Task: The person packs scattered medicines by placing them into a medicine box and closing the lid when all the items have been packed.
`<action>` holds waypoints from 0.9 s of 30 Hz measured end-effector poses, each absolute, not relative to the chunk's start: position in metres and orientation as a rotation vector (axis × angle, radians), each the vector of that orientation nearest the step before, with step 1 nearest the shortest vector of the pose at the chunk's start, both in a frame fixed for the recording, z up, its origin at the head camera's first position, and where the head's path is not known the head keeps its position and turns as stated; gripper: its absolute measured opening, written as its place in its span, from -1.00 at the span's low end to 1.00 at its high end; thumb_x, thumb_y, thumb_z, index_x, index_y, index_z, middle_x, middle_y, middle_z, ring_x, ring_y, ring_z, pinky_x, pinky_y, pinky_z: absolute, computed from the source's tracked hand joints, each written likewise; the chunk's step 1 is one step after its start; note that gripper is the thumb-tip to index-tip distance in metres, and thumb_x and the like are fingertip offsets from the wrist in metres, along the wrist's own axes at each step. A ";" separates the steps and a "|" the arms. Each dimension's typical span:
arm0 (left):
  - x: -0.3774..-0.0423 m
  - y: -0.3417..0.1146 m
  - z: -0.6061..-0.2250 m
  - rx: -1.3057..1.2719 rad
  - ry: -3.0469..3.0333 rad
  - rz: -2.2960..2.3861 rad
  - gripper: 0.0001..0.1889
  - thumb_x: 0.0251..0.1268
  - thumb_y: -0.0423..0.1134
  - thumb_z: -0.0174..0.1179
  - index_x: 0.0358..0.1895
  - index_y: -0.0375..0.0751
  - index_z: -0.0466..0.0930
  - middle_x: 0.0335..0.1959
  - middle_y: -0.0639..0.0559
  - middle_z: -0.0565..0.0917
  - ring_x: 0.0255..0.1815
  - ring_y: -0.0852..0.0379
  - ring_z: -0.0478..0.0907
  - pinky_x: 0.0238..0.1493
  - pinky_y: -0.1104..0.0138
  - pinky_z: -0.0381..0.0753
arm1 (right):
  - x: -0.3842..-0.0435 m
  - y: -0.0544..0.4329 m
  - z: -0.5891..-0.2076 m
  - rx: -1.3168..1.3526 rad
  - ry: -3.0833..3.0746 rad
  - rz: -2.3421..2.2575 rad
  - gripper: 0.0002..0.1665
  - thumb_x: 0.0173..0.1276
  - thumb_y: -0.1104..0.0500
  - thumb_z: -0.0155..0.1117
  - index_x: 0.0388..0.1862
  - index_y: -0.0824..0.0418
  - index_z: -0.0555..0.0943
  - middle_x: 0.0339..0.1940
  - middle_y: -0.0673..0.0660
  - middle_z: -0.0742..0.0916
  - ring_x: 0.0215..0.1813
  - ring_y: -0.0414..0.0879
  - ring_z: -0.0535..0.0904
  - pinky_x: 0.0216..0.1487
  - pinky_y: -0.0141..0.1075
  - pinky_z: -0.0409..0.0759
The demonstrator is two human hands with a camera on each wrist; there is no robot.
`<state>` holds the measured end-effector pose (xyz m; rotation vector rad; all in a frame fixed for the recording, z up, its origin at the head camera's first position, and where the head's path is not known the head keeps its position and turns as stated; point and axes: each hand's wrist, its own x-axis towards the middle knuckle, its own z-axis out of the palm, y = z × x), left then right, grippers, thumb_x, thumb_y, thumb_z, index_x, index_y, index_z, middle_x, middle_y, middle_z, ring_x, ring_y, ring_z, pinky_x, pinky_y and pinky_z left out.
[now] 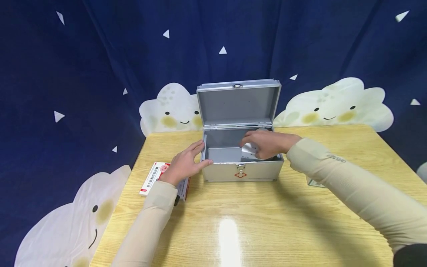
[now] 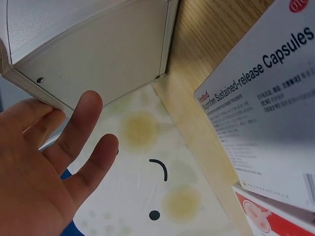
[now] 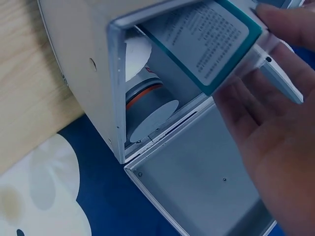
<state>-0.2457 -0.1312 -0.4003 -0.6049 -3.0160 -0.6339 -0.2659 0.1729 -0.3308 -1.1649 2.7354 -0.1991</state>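
A silver medicine case with a red cross under its latch stands on the table, its lid raised. Inside its right half, my right hand grips a white medicine box with teal edges between thumb and fingers; the box is tilted. My left hand rests its fingertips on the case's left rim, fingers loosely extended. Behind the held box, a grey cylindrical container with an orange band lies in the right end of the case, beside a white rounded thing seen only in part.
Left of the case, partly under my left wrist, are a Fenbid ibuprofen capsule box and a white and red medicine box. A flat item shows partly beneath my right forearm. Behind the table hangs a dark blue curtain.
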 end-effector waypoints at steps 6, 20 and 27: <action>-0.246 -0.132 -0.400 -0.626 -3.011 -0.642 -0.13 0.26 0.36 0.10 0.55 -0.02 0.18 0.61 0.15 0.15 0.54 -0.08 0.28 0.36 -0.15 0.41 | -0.262 0.178 -0.326 -1.099 2.658 -0.180 -0.31 0.03 0.42 0.30 0.20 0.02 0.63 0.03 0.10 0.73 -0.08 -0.02 0.58 0.01 -0.07 0.59; -0.246 -0.132 -0.399 -0.627 -3.031 -0.667 -0.12 0.27 0.38 0.09 0.56 0.01 0.15 0.62 0.16 0.12 0.54 -0.09 0.28 0.38 -0.14 0.39 | -0.261 0.195 -0.321 -0.976 2.535 -0.236 -0.26 0.02 0.50 0.19 0.20 0.00 0.63 0.22 0.18 0.66 -0.08 -0.06 0.48 -0.09 -0.23 0.49; -0.246 -0.133 -0.399 -0.626 -3.026 -0.667 -0.12 0.27 0.38 0.08 0.56 0.00 0.16 0.62 0.16 0.13 0.55 -0.08 0.27 0.37 -0.14 0.40 | -0.257 0.198 -0.324 -0.981 2.542 -0.248 -0.27 0.04 0.52 0.13 0.16 -0.02 0.64 0.22 0.17 0.67 0.04 -0.04 0.53 0.07 -0.12 0.54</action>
